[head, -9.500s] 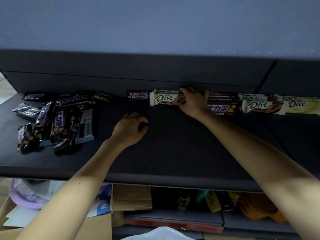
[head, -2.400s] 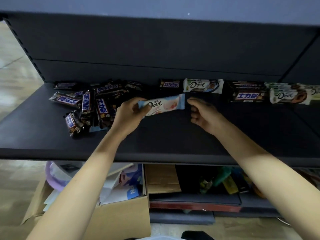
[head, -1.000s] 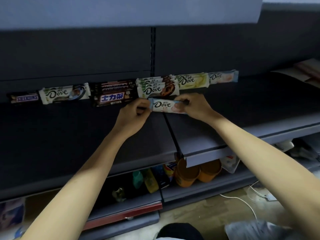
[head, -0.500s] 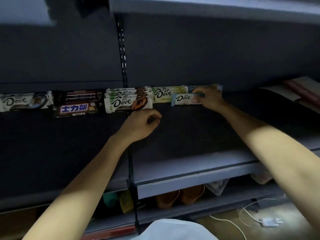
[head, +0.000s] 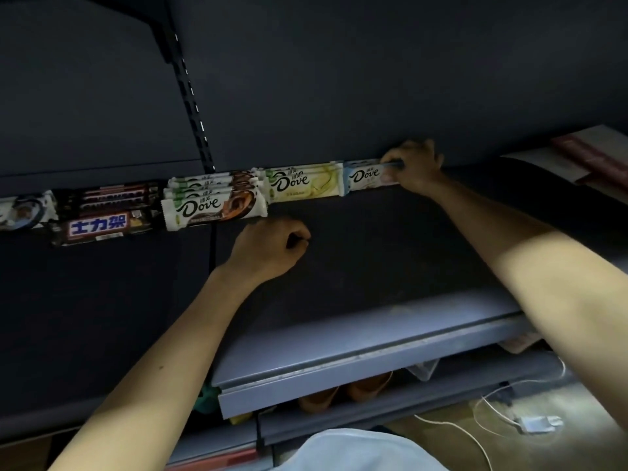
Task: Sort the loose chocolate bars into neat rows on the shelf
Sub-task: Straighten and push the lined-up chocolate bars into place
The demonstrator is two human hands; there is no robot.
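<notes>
Chocolate bars line the back of the dark shelf [head: 373,260]. From the left: a white Dove bar [head: 23,212] cut off by the frame edge, a stack of dark Snickers bars [head: 102,226], a stack of white-and-brown Dove bars [head: 210,205], pale green Dove bars [head: 302,183], and a light blue Dove bar [head: 363,176]. My right hand [head: 414,168] grips the right end of the light blue bar against the back wall. My left hand [head: 268,248] hovers over the shelf in front of the row, fingers loosely curled, holding nothing.
A slotted upright post [head: 190,93] runs up the back wall. Flat packages [head: 584,154] lie at the far right of the shelf. Below are a lower shelf with orange items [head: 343,392] and a white cable with a charger [head: 540,423] on the floor.
My right hand has pushed the light blue Dove bar back to the wall, in line beside the pale green bars. My left hand has barely moved.
</notes>
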